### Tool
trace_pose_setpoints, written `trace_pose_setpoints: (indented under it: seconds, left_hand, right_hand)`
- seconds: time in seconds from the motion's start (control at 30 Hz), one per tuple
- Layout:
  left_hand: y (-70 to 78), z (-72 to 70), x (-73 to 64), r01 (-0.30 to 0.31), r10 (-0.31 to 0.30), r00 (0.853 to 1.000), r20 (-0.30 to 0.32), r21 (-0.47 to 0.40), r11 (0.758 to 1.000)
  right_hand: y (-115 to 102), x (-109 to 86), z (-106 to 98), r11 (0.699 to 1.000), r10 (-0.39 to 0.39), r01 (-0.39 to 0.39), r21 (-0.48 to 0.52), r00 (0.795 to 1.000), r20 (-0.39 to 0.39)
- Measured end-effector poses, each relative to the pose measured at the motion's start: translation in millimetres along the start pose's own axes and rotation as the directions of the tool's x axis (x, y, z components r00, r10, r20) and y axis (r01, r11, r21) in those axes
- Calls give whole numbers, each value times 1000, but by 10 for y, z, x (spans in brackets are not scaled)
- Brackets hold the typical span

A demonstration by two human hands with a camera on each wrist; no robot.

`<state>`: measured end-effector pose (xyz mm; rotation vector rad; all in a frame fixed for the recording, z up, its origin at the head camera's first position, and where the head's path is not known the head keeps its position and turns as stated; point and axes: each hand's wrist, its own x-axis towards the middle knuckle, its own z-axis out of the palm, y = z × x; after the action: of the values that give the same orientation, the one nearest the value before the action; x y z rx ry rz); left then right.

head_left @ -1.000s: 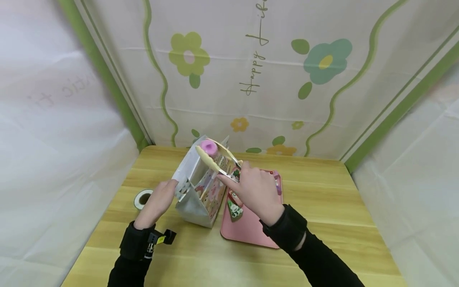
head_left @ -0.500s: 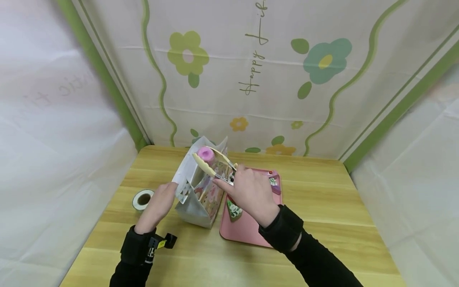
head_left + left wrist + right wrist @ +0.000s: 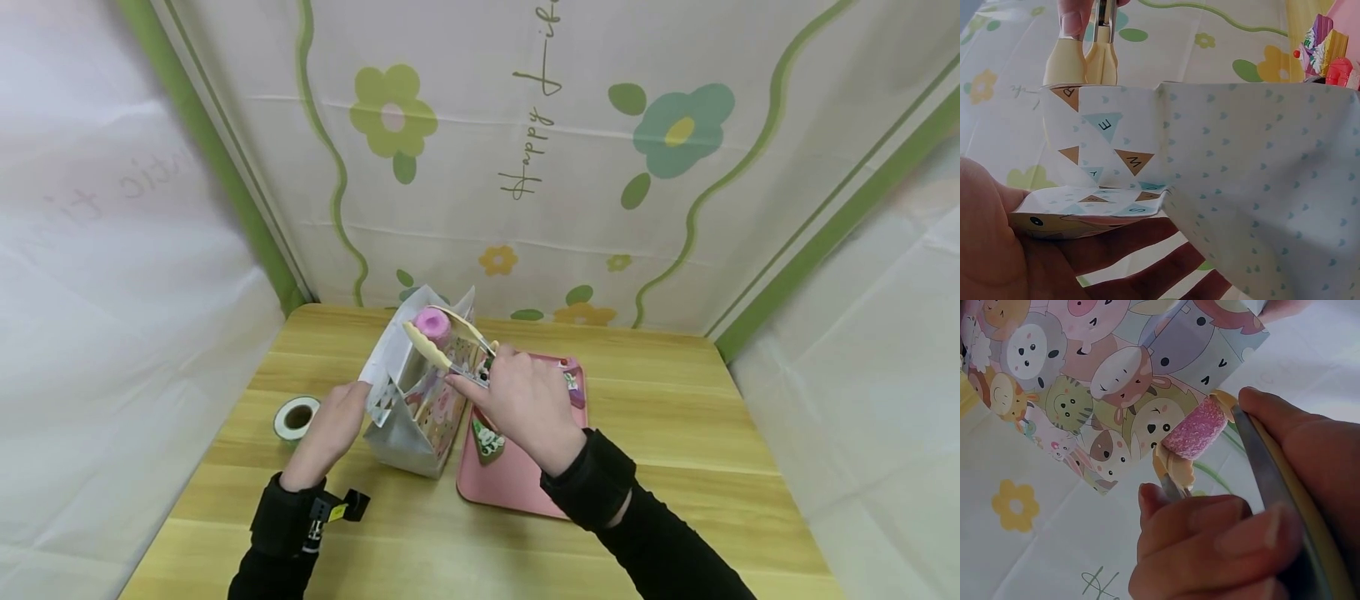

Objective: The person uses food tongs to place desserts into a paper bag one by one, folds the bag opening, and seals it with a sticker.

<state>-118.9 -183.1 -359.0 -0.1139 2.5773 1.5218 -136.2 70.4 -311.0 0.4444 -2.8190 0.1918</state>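
Observation:
My right hand [image 3: 529, 407] grips a pair of tongs [image 3: 429, 348] with cream-coloured tips. Between those tips sits a pink toy doughnut [image 3: 432, 323], its side rough and sugary-looking in the right wrist view [image 3: 1196, 430]. The doughnut is at the mouth of a paper gift bag [image 3: 411, 450] printed with cartoon animals. My left hand [image 3: 334, 427] holds the bag's left edge. In the left wrist view, a folded flap of the bag [image 3: 1094, 203] lies between thumb side and fingers, and the bag wall hides the tong tips.
Right of the bag lies a pink tray [image 3: 510, 487], partly covered by my right hand. Toy cake slices rest on it, among them a green-edged one [image 3: 487, 442] and a purple one [image 3: 573, 385]. A white tape roll [image 3: 295, 418] sits left of the bag.
The tongs and doughnut have shifted slightly left and down toward the bag's mouth, then stayed nearly still. My left hand keeps its hold on the bag's edge.

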Motion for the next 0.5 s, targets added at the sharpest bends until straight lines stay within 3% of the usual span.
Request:
trace_pose_setpoints:
  seconds: [0.5]
  left_hand:
    - [43, 2, -19, 21, -22, 1000, 5, 35, 999]
  right_hand:
    - [-5, -10, -53, 999, -5, 4, -42, 1000, -29]
